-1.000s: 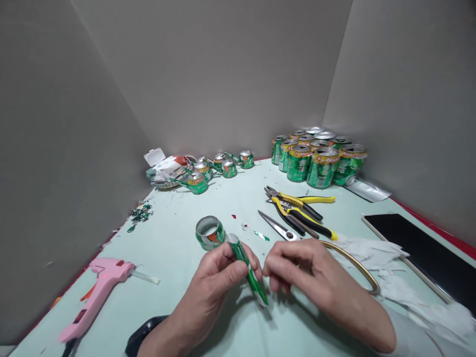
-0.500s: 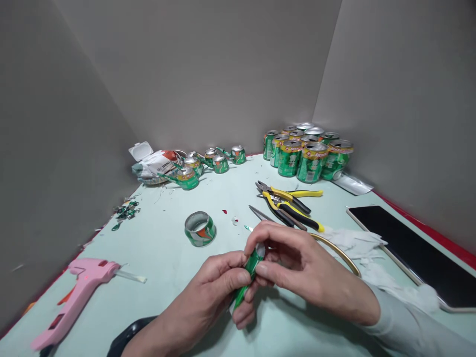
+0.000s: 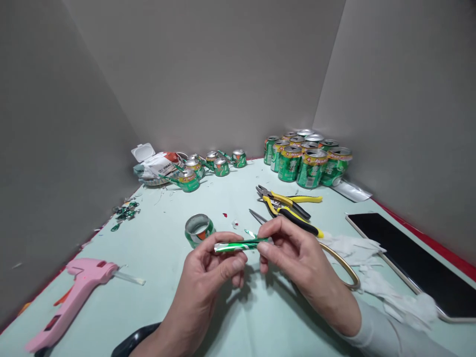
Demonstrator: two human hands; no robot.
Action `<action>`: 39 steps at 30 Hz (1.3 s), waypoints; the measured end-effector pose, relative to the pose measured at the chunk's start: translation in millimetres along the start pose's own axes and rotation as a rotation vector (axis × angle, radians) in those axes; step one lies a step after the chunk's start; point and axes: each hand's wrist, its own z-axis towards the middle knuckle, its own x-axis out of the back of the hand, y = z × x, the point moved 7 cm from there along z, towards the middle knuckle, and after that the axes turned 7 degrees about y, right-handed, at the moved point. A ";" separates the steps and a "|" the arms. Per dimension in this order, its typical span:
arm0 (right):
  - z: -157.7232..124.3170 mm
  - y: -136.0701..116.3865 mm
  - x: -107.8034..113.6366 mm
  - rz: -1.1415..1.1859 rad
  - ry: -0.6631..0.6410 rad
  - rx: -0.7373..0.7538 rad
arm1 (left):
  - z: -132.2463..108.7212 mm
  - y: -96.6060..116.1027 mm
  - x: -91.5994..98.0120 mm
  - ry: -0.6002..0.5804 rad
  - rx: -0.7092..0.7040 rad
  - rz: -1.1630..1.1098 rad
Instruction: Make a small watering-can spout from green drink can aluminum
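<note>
A thin green rolled strip of can metal lies level between both hands, a little above the table. My left hand pinches its left end with thumb and fingers closed. My right hand pinches its right end, fingers closed too. Just behind my left hand stands a short cut ring of a green can. Scissors lie partly hidden behind my right hand.
A pink glue gun lies front left. Yellow-handled pliers lie mid-right, full green cans stand at the back right, and small can figures and a wipes pack at the back left. A dark tablet, white paper scraps and a gold hoop lie to the right.
The green strip has turned from steeply tilted in my left hand to lying level between both hands. My right hand shifted its hold to the strip's right end.
</note>
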 end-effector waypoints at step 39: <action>-8.1 15.3 -11.2 -0.449 -0.118 -0.106 | -2.5 -24.5 -12.7 -0.272 0.114 0.243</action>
